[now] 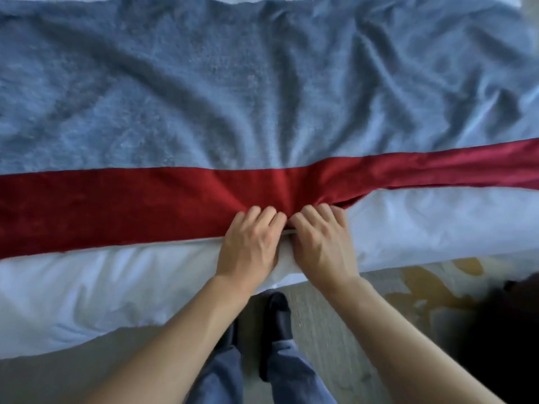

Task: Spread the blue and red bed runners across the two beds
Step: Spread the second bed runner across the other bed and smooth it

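The red bed runner (122, 205) stretches left to right across the white bed (87, 287). It lies flat on the left and is bunched and narrower on the right. Behind it, the wide blue runner (233, 83) covers the bed with many wrinkles fanning out from the middle. My left hand (250, 243) and my right hand (323, 240) sit side by side at the red runner's near edge, fingers curled and pinching the fabric where it gathers. Both thumbs are hidden under the hands.
The bed's near edge runs from lower left up to the right. Below it is grey carpet with yellow patches (431, 287) on the right. My legs and dark shoes (277, 322) stand close to the bed. A dark object (510, 330) sits at the right edge.
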